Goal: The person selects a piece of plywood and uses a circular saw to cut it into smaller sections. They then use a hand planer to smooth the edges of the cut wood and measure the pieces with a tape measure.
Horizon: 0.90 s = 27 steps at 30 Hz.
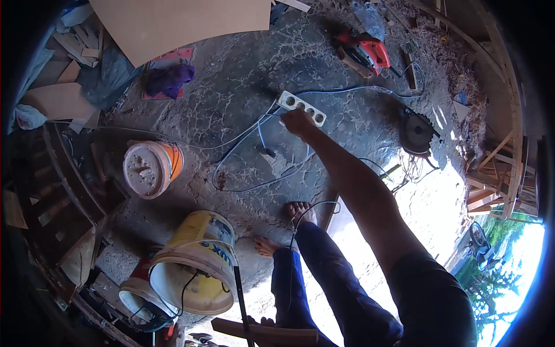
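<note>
My right hand (297,122) reaches far forward to a white power strip (302,107) lying on the cracked concrete floor. Its fingers are closed on the strip's near edge, and what they pinch is hidden. Blue and white cables (258,136) loop away from the strip toward me. At the bottom edge only the fingers of my left hand (261,320) show, curled over a curved wooden piece (272,333). A thin black cord (295,231) runs down past my bare feet (298,211) and blue trousers.
A circular saw (417,133) and a red power tool (365,51) lie beyond the strip, among sawdust. An orange bucket (151,168) and a yellow bucket (199,260) stand at left. Board sheets (173,23), wood scraps and a purple cloth (169,80) lie at the back left.
</note>
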{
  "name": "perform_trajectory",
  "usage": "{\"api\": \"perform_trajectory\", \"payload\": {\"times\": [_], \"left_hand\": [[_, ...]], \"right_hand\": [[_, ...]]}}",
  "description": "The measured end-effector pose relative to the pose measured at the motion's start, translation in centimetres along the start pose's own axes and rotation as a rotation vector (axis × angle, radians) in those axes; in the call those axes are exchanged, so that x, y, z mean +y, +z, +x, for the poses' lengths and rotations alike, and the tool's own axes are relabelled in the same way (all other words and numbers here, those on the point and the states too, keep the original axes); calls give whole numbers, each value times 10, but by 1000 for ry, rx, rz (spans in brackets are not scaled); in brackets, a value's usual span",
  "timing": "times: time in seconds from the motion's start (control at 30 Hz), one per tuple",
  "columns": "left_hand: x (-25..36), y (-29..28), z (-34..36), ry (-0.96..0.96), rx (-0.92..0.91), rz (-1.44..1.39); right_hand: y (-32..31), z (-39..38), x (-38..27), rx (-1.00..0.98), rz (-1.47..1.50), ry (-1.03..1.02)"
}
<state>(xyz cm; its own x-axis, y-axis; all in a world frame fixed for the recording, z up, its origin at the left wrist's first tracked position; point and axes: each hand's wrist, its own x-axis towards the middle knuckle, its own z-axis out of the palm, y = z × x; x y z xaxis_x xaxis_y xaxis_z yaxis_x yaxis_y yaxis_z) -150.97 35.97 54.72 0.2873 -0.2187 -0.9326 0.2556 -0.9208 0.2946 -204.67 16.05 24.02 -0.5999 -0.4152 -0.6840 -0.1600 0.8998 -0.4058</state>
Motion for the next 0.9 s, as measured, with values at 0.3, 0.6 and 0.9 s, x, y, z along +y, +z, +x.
{"api": "perform_trajectory", "payload": {"times": [0.3,0.6,0.9], "left_hand": [[-4,43,-38,265,-60,378],[4,83,-40,-26,175,194],[-8,65,-30,-97,229,161]], "right_hand": [[0,-87,112,-329,661,131],[22,-113,259,-431,650,206],[-19,-146,127,-503,1116,-150]]}}
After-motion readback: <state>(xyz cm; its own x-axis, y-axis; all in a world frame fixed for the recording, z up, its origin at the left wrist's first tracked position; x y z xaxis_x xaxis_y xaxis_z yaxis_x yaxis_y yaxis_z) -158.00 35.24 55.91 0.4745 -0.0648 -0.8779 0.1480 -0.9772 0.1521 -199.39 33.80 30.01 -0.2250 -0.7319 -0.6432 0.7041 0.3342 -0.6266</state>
